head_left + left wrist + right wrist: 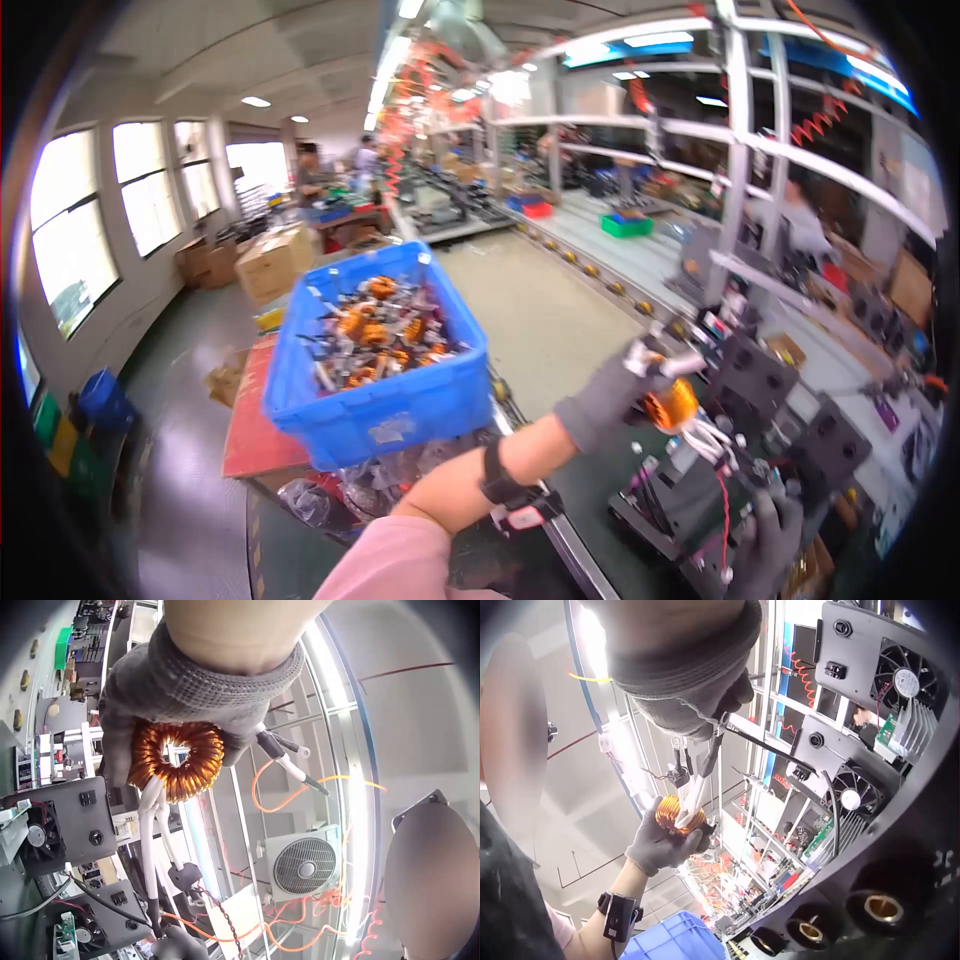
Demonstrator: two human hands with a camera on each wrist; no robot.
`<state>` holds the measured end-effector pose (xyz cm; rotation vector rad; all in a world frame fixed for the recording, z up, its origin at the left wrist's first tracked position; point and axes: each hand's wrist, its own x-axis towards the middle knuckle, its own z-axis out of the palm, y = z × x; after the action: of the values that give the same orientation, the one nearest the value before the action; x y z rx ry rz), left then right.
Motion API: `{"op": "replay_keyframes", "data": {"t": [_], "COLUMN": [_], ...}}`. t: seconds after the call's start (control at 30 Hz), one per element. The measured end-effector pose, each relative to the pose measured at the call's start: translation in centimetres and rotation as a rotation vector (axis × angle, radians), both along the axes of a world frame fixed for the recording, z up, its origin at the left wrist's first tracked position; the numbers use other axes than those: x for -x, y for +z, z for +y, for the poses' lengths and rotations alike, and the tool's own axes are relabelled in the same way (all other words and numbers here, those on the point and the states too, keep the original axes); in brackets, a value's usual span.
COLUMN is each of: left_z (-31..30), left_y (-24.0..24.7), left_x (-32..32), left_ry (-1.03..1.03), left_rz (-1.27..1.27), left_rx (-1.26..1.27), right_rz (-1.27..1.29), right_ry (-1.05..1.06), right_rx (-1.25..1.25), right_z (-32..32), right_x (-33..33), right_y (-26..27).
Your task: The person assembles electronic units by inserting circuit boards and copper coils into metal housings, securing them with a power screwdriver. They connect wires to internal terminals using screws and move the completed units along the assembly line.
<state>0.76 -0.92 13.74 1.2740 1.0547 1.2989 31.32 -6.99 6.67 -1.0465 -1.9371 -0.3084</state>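
Note:
My grey-gloved left hand [612, 392] grips a copper-wound ring coil [202, 766] at its rim, held up off the bench. White-sleeved leads [148, 832] run from the coil towards my right hand [772, 535], which also wears a grey glove. In the right wrist view, the right hand pinches the leads near their dark-sleeved ends, with metal lugs beside the fingers. A small black block [678, 776] hangs by the leads, and a thin red twisted wire [724, 520] dangles from it. Below the hands stands a dark metal chassis [680, 500].
A blue bin [440, 405] full of similar coils stands on a red-topped table [245, 430] to the left. Black panels with fans [906, 681] stand at the right. A roller line and a white-framed rack [738, 150] run along the bench. A green tray [626, 227] sits farther back.

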Motion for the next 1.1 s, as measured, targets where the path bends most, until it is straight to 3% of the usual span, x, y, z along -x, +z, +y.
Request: {"op": "replay_keyframes", "data": {"t": [0.03,0.1,0.13,0.2,0.27,0.33,0.43,0.47,0.53,0.7,0.8,0.83,0.87,0.93,0.97,1.07,1.1], "left_z": [-0.4,0.5,0.3,-0.1,-0.1,0.0,0.4,0.5,0.8,1.2,1.7,0.8,1.5,2.7,1.4,2.6,2.3], "left_y": [-0.1,-2.9,-2.9,-3.0,-3.1,-3.8,-4.6,-4.9,-5.3,-6.3,-7.3,-5.4,-7.9,-9.1,-8.4,-8.7,-8.2], "left_x": [0.6,0.5,0.2,-0.5,-1.7,-2.6,-3.7,-3.8,-4.2,-4.8,-5.4,-6.7,-6.3,-5.9,-7.5,-8.3,-8.5], "left_ry": [-0.102,-0.024,-0.037,-0.070,-0.063,-0.037,-0.083,-0.096,-0.133,-0.191,-0.230,-0.341,-0.232,-0.417,-0.375,-0.488,-0.575], "left_rz": [-0.133,-0.203,-0.153,-0.290,-0.321,-0.340,-0.393,-0.392,-0.444,-0.499,-0.182,-0.337,0.116,0.127,0.093,0.160,0.026], "left_rx": [0.102,0.106,0.117,0.184,0.236,0.257,0.288,0.298,0.329,0.383,0.307,0.424,0.113,0.198,-0.017,-0.105,0.092], "right_rz": [-0.019,0.056,0.170,0.708,0.854,0.855,0.448,0.450,0.115,-0.023,-0.019,0.103,0.102,0.384,0.504,0.696,0.706], "right_ry": [-0.009,-0.004,0.021,0.213,0.299,0.257,0.175,0.159,0.047,0.113,0.040,0.068,0.046,0.132,0.156,0.138,0.122], "right_rx": [-0.043,0.014,0.099,0.370,0.452,0.473,0.357,0.360,0.185,0.188,0.201,0.225,0.226,0.332,0.427,0.622,0.626], "right_z": [-0.5,-1.1,-1.3,-1.6,-0.8,-1.3,-1.2,-1.0,-0.5,-1.3,-2.5,-2.8,-3.1,-4.0,-4.2,-4.9,-4.9], "right_x": [0.2,-0.1,-0.6,-1.5,-3.5,-3.6,-4.1,-4.5,-5.4,-6.7,-7.9,-8.5,-9.1,-10.1,-10.9,-12.4,-12.7], "right_y": [0.5,1.5,1.6,2.3,1.3,1.8,1.7,1.5,1.2,1.0,-0.1,-0.1,0.0,0.4,-0.5,-1.6,-2.1]}}
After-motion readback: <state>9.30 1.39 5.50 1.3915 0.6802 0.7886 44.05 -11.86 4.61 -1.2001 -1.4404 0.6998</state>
